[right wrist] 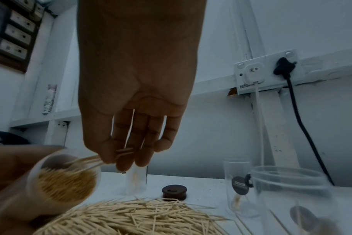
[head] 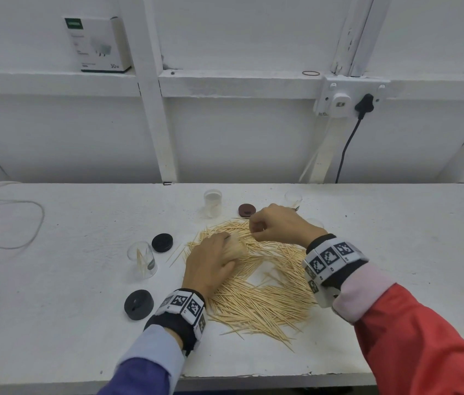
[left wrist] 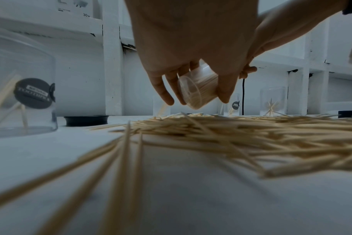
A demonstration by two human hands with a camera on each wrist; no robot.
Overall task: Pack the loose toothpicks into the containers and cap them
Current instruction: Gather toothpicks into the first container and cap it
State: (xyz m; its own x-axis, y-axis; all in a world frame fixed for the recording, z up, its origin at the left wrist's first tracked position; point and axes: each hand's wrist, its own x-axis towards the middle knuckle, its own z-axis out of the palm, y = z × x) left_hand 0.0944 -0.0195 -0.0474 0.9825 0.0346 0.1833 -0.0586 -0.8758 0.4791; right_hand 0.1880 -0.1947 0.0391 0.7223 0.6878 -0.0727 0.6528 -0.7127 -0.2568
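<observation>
Left hand: the left hand (head: 211, 263) hovers over the near-left part of the toothpick pile, its grip wrapped round a clear container (left wrist: 197, 89) tilted on its side, mouth toward the right hand.
Held container: nearly full of toothpicks packed end-on, as the right wrist view shows (right wrist: 64, 182); uncapped.
Right hand: the right hand (head: 276, 226) sits just beyond the left, its grip a narrow pinch on a small bunch of toothpicks (right wrist: 123, 152) whose ends reach the container's mouth.
Loose toothpicks: a broad pile (head: 265, 292) spread on the white table (head: 68, 323), in the middle, under and between both hands, with a bare patch near its centre.
Other containers: one clear container (head: 142, 259) stands upright left of the pile with a few toothpicks inside; another (head: 213, 203) stands at the far side; two more (head: 293, 198) lie partly hidden behind the right hand.
Caps: two black caps (head: 162, 242) (head: 138, 304) lie left of the pile, one on either side of the left container; a dark brown cap (head: 246, 210) lies at the far edge, just beside the right hand.
</observation>
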